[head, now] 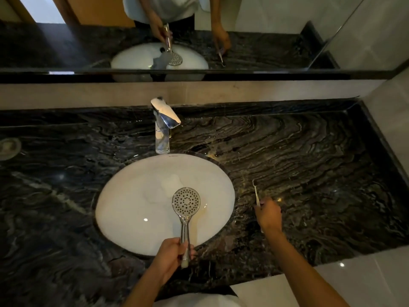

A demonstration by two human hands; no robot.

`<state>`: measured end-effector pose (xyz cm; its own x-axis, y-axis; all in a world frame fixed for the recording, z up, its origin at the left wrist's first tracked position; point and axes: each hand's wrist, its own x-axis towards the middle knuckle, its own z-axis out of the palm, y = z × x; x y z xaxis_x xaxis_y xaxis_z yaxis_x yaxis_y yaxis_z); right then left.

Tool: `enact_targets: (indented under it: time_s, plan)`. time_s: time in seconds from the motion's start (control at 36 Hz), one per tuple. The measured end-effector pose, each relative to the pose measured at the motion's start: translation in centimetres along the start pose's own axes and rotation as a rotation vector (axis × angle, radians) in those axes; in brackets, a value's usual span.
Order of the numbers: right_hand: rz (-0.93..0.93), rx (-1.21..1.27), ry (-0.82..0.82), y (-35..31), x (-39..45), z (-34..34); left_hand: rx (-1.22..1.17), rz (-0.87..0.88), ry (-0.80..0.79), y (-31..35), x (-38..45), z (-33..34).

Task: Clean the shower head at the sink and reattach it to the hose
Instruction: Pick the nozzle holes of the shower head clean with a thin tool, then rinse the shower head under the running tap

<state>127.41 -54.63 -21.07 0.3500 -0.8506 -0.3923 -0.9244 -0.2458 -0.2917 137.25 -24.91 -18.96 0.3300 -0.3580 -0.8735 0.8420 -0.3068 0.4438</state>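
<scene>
A chrome shower head (186,201) with a round spray face full of dark nozzle holes is held over the white oval sink (132,207). My left hand (171,254) grips the lower end of its handle near the sink's front rim, spray face up. My right hand (269,214) is over the counter to the right of the sink and pinches a pale toothbrush (256,192) by its handle, dark bristles pointing away from me. No hose is in view.
A chrome faucet (163,127) stands behind the sink on the dark veined marble counter (309,162). A mirror (243,29) runs along the back wall and reflects both hands. A round dish (8,147) sits at the far left. White tiled walls close off the right side.
</scene>
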Motion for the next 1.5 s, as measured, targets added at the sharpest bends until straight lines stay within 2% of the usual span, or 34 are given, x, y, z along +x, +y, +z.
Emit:
enact_targets:
  time_s: [0.11, 0.19, 0.28, 0.39, 0.58, 0.69, 0.92, 1.25, 1.5]
  plan:
    - [-0.025, -0.055, 0.028, -0.8, -0.2, -0.9, -0.004, 0.0, 0.023, 0.2, -0.2, -0.3]
    - [-0.186, 0.0, 0.05, -3.0, 0.0, -1.6, -0.018, 0.016, 0.034, 0.5, -0.4, -0.7]
    - [-0.317, 0.137, 0.002, -6.8, -0.1, -2.3, -0.054, 0.031, 0.05, 0.8, -0.5, -1.4]
    - [-0.35, 0.32, -0.139, -14.0, -1.1, -3.4, -0.108, 0.054, 0.058, 1.5, -0.8, -2.4]
    - [-0.306, 0.652, -0.523, -26.2, -1.1, -3.8, -0.116, 0.083, 0.026, 3.3, -0.6, -3.1]
    - [-0.323, 0.751, -0.617, -30.5, -1.5, -3.7, -0.146, 0.095, 0.019, 4.1, 0.1, -3.2]
    - [-0.417, 0.665, -0.508, -33.3, -2.1, -2.8, -0.184, 0.122, 0.028, 6.3, 1.8, -3.1]
    - [-0.291, 0.711, -0.571, -34.7, -1.3, -3.4, -0.208, 0.128, 0.017, 7.6, 4.0, -3.0]
    - [-0.312, 0.72, -0.505, -37.1, -1.0, -4.4, -0.17, 0.112, 0.014, 7.7, 4.9, -3.1]
